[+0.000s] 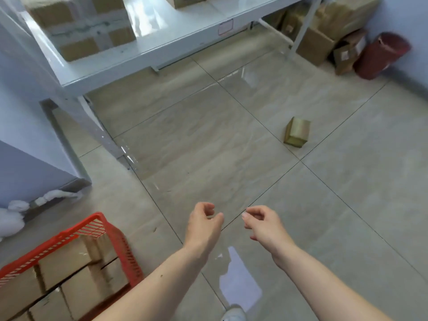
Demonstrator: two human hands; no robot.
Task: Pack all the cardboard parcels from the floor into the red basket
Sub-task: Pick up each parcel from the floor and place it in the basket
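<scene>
One small cardboard parcel (297,132) lies alone on the tiled floor, right of centre and well beyond my hands. The red basket (120,242) stands at the lower left, holding several cardboard parcels packed side by side. My left hand (203,222) and my right hand (264,224) hang over the floor in the lower middle, close together. Their fingers are loosely curled and hold nothing. Both hands are to the right of the basket and nearer to me than the loose parcel.
A white shelf unit (143,54) with taped boxes stands at the upper left. More cardboard boxes (315,46) and a dark red bin (382,55) sit against the far right wall. A white shoe (234,313) shows at the bottom edge.
</scene>
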